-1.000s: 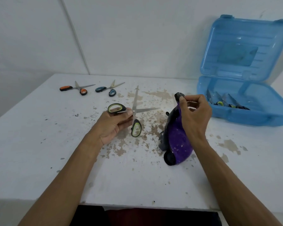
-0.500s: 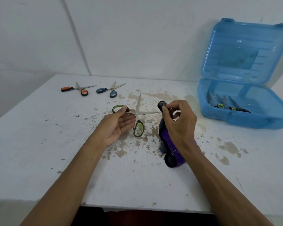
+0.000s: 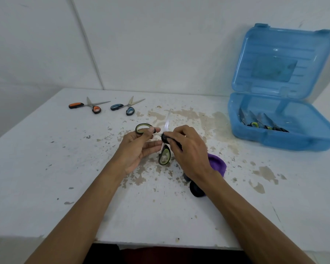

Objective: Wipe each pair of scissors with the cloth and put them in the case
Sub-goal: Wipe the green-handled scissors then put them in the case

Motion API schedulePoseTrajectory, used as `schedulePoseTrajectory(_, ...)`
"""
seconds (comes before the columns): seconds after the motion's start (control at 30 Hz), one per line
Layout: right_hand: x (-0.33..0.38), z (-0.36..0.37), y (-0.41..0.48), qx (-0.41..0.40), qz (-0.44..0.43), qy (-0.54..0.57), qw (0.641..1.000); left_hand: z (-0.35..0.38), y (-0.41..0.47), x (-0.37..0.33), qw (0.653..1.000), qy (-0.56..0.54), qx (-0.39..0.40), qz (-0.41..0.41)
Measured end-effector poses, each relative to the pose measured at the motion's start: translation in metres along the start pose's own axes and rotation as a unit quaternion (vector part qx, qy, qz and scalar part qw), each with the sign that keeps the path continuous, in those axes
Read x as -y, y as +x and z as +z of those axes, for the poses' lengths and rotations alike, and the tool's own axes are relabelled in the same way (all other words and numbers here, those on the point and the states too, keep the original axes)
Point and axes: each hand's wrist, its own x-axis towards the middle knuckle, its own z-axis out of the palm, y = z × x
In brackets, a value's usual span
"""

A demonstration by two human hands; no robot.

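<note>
My left hand point(image 3: 139, 147) holds green-handled scissors point(image 3: 164, 155) by the upper handle, blades spread open over the table's middle. My right hand point(image 3: 187, 147) pinches the purple and black cloth point(image 3: 216, 164) and presses its black end against the scissors near the pivot. The rest of the cloth hangs under my right wrist onto the table. Orange-handled scissors point(image 3: 88, 106) and blue-handled scissors point(image 3: 125, 108) lie at the far left. The open blue case point(image 3: 280, 138) at the right holds several scissors point(image 3: 263, 122).
The white table point(image 3: 46, 168) has chipped, stained paint in the middle. The case lid point(image 3: 282, 60) stands upright against the white wall. The table's near edge point(image 3: 160, 244) runs below my forearms.
My right hand has moved left with the cloth, from beside the scissors onto the blade near the pivot. My left hand has kept its hold on the scissors.
</note>
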Motion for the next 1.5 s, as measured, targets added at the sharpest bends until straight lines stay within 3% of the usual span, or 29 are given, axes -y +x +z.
schedulePoseTrajectory(0.17, -0.007, -0.001, -0.002, 0.049, -0.038, -0.07, 0.996, -0.005, 0.002, 0.0, 1.0, -0.002, -0.018, 0.005)
schedulePoseTrajectory(0.37, -0.003, -0.007, 0.005, -0.027, 0.019, -0.011, 0.999, -0.002, 0.002, 0.001, 1.0, -0.004, -0.014, 0.01)
schedulePoseTrajectory(0.67, -0.001, -0.006, -0.001, 0.044, -0.074, -0.113, 0.99, 0.001, 0.001, 0.001, 0.999, -0.009, -0.016, 0.035)
schedulePoseTrajectory(0.87, 0.001, -0.005, 0.001, 0.003, -0.005, -0.088, 0.996, 0.003, 0.001, 0.002, 0.998, -0.019, -0.036, 0.045)
schedulePoseTrajectory(1.07, -0.005, -0.015, 0.006, -0.011, 0.154, 0.097, 0.983, 0.0, 0.005, -0.003, 0.987, -0.136, -0.083, 0.034)
schedulePoseTrajectory(1.3, 0.003, -0.014, 0.01, -0.071, 0.049, 0.115, 0.99, 0.01, 0.0, 0.004, 0.992, -0.107, -0.062, 0.027)
schedulePoseTrajectory(1.5, 0.007, -0.003, 0.006, 0.003, 0.007, 0.075, 0.997, 0.015, -0.003, 0.008, 0.994, -0.061, -0.056, 0.067)
